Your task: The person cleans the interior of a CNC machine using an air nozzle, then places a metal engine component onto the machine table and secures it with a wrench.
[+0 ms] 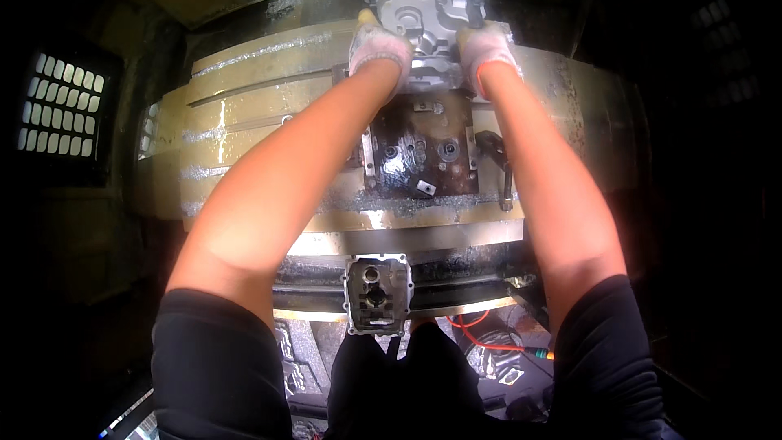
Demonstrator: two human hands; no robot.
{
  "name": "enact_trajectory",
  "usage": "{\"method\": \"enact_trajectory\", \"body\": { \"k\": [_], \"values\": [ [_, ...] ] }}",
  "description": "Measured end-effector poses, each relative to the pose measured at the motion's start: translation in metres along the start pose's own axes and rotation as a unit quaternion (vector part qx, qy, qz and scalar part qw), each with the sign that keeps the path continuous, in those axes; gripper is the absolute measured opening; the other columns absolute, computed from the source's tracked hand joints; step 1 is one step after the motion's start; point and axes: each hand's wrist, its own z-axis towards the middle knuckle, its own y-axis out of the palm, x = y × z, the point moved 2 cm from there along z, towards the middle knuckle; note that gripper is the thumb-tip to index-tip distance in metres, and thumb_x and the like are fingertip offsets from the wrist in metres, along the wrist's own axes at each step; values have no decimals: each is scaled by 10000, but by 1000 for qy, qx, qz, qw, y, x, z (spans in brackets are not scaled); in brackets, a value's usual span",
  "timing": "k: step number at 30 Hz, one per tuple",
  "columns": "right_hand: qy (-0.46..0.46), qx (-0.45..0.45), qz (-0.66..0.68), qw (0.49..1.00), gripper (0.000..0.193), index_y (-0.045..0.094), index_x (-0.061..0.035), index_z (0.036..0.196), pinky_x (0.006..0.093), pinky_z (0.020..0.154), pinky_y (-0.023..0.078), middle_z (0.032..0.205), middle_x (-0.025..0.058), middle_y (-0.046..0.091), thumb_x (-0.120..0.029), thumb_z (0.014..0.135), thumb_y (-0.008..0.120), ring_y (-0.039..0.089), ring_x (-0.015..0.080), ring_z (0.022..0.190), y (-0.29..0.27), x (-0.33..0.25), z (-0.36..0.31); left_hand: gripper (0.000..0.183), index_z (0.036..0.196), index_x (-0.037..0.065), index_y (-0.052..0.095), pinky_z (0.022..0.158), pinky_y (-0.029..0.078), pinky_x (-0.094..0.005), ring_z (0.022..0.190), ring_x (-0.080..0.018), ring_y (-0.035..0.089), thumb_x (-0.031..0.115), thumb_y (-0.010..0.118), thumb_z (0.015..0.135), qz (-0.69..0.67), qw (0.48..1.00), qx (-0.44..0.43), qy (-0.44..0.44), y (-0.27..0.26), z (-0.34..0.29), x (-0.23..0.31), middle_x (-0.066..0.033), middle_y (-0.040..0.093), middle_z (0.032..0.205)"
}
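A large grey cast-metal housing (436, 2) is at the far side of the machine bed, held between my two gloved hands. My left hand (380, 47), in a white glove with yellowish fingertips, closes on its left edge. On the opposite edge, my right hand (489, 47) grips it in a similar white glove; its fingers are partly hidden. Just nearer than the housing lies a dark, wet fixture plate (419, 151) with bolts and small metal blocks. A second, smaller cast housing (399, 293), open side up, rests at the bed's near edge in front of my body.
The slotted machine table (244, 126) is strewn with metal chips and wet patches. A dark clamp handle (507, 183) stands right of the plate. An orange hose (497, 345) and several metal parts lie low in front. A grille window (61, 106) is at the left.
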Motion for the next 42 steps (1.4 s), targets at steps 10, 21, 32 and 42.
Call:
{"method": "enact_trajectory", "body": {
  "k": [10,21,32,42],
  "values": [
    [5,20,14,1000,467,622,7,1309,418,979,496,1185,254,707,-211,898,587,674,403,1092,17,18,31,542,1396,41,534,1005,531,-478,1199,-454,655,118,640,870,-34,998,54,23,-6,-6,-2,-283,676,1273],
    [72,-45,260,962,654,581,-134,1490,358,1061,481,1433,154,646,-509,961,677,633,236,1285,-16,1,-14,551,1421,69,554,1047,517,-453,1217,-427,661,120,618,876,114,993,36,20,31,62,-55,-263,680,1295],
    [-72,-174,-164,968,701,570,-30,1440,441,1087,504,1393,250,633,-339,853,798,630,352,1296,34,161,65,461,1486,188,570,1222,355,-435,1309,-216,641,268,587,1033,627,759,-105,139,26,53,-26,-100,653,1437],
    [-185,-173,-213,944,517,647,-41,1305,460,1013,539,1287,236,686,-287,861,748,666,386,1208,33,132,91,567,1610,330,369,1279,212,-560,1524,-105,353,285,525,1067,13,958,-191,212,13,143,-172,95,423,1637]
  ]
}}
